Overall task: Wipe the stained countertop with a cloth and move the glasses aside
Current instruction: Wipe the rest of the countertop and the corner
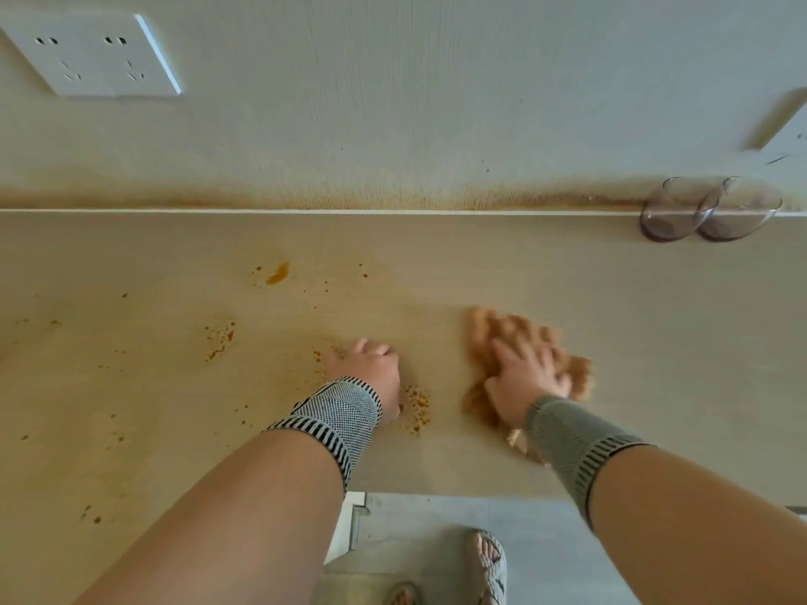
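Fingers (519, 355) of the right hand (530, 377) lay spread and fairly straight, pressing flat on the orange cloth (493, 331), which sat bunched on the counter (567, 277) right of centre, blurred at its edges. Beside it, the left hand (371, 366) rested on the counter with its fingers curled under, grasping nothing that could be seen. Orange-brown stains (277, 272) speckled the counter to the left and around that hand, with a patch (417, 406) just beside its wrist. Two clear glasses (707, 211) stood touching each other at the back right, against the wall (393, 102). Both wrists wore knitted bands (336, 412). A white socket plate (96, 54) sat on the wall upper left
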`<control>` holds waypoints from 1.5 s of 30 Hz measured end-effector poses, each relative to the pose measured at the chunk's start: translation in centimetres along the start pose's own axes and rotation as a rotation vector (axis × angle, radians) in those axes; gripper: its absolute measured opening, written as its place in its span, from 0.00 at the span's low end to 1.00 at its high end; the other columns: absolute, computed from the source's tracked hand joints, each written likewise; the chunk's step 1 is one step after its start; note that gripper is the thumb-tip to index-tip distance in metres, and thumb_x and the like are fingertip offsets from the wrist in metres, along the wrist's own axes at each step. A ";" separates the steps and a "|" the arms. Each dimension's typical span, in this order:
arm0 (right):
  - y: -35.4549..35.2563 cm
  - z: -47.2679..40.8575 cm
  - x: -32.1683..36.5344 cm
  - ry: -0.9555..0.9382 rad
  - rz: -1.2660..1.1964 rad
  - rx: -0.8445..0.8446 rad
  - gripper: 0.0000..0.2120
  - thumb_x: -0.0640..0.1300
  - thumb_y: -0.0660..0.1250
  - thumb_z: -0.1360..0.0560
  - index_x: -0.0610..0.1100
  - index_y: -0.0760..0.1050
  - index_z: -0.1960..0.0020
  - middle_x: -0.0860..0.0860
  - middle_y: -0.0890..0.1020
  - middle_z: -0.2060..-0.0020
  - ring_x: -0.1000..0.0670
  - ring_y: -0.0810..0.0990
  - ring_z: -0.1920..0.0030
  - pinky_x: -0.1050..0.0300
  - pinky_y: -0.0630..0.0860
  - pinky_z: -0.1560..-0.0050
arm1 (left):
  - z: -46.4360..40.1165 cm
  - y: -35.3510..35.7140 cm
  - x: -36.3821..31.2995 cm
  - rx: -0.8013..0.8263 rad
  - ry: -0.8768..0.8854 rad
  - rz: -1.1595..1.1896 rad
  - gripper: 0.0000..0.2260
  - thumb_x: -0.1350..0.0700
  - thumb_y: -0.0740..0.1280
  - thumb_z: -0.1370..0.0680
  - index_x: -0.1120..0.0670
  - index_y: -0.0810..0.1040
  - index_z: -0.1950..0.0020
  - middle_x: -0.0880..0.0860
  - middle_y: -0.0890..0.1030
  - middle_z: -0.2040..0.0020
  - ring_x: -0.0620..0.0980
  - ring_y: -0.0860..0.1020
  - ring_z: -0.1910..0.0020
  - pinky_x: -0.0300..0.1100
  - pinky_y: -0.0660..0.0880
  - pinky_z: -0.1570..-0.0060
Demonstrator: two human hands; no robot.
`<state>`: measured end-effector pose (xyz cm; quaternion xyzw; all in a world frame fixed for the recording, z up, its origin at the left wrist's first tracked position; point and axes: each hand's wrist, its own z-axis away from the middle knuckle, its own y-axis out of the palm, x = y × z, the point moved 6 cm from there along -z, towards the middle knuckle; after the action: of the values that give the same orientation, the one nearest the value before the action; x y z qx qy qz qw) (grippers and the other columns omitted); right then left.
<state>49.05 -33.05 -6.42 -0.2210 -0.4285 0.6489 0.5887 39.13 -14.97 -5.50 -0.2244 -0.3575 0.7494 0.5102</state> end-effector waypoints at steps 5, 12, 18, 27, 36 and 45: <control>0.0 0.4 0.1 0.245 -0.043 -0.009 0.33 0.45 0.53 0.20 0.54 0.42 0.19 0.51 0.38 0.20 0.40 0.36 0.22 0.29 0.45 0.26 | -0.1 0.2 0.0 0.009 0.004 0.000 0.37 0.49 0.69 0.22 0.50 0.52 0.19 0.46 0.48 0.19 0.55 0.43 0.20 0.71 0.47 0.28; 1.3 0.9 1.7 -0.147 0.152 0.036 0.35 0.59 0.58 0.21 0.58 0.43 0.20 0.55 0.39 0.21 0.44 0.37 0.21 0.32 0.44 0.25 | -0.2 0.3 0.1 0.013 0.005 0.019 0.36 0.51 0.68 0.22 0.50 0.53 0.19 0.46 0.48 0.19 0.55 0.43 0.20 0.71 0.47 0.28; 0.4 1.0 -0.2 0.261 -0.001 -0.029 0.34 0.55 0.53 0.20 0.51 0.40 0.19 0.47 0.38 0.21 0.38 0.38 0.22 0.28 0.46 0.27 | -0.4 0.6 0.3 0.036 0.004 0.041 0.38 0.49 0.69 0.22 0.49 0.50 0.19 0.45 0.46 0.19 0.54 0.42 0.20 0.72 0.46 0.29; 0.4 1.2 -1.0 0.002 0.100 0.000 0.34 0.61 0.58 0.21 0.60 0.45 0.20 0.54 0.40 0.20 0.42 0.40 0.21 0.32 0.47 0.25 | 0.1 0.6 0.2 0.047 -0.003 0.015 0.38 0.49 0.67 0.21 0.49 0.48 0.19 0.45 0.44 0.19 0.55 0.41 0.21 0.72 0.46 0.29; 4.4 4.1 5.2 -0.206 0.151 0.003 0.35 0.57 0.55 0.21 0.54 0.41 0.19 0.50 0.38 0.20 0.40 0.37 0.21 0.32 0.42 0.25 | 0.5 0.1 0.0 0.034 -0.026 0.005 0.35 0.56 0.64 0.20 0.49 0.48 0.19 0.45 0.45 0.19 0.54 0.39 0.21 0.71 0.44 0.28; 3.0 3.5 1.6 0.247 0.003 -0.086 0.35 0.59 0.51 0.20 0.49 0.41 0.19 0.46 0.39 0.20 0.37 0.38 0.22 0.28 0.46 0.27 | 1.9 1.3 2.3 -0.040 -0.043 0.025 0.34 0.43 0.64 0.20 0.49 0.51 0.19 0.46 0.49 0.19 0.53 0.44 0.20 0.70 0.47 0.29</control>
<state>44.25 -32.39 -6.65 -0.3249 -0.3799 0.5985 0.6260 36.16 -13.72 -5.18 -0.2228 -0.3807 0.7529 0.4884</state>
